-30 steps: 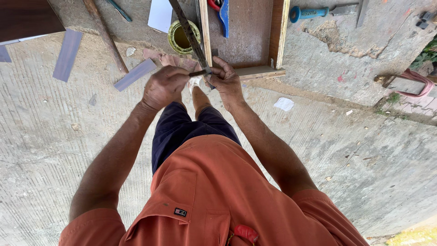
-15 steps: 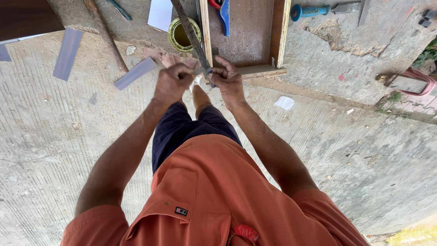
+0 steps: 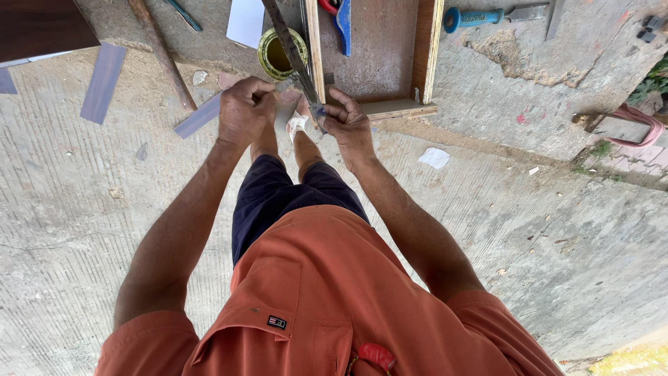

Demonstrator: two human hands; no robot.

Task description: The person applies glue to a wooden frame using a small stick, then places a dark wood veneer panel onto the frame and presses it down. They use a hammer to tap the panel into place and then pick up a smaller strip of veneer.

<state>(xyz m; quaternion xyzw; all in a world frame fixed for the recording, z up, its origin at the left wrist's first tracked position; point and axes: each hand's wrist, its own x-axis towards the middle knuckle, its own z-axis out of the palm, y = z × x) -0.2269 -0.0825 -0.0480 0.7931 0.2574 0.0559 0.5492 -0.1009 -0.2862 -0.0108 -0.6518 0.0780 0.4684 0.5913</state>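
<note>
The left hand point(image 3: 245, 111) is curled into a fist, closed on something small that its fingers hide. The right hand point(image 3: 348, 125) pinches the lower end of a long dark metal strip point(image 3: 291, 52) — the strip runs up and away, leaning against the left edge of a shallow wooden frame point(image 3: 369, 56) lying on the concrete floor point(image 3: 543, 230). A yellow-rimmed tin point(image 3: 278, 52) sits just left of the strip, a grey offcut point(image 3: 202, 115) beside the left hand.
</note>
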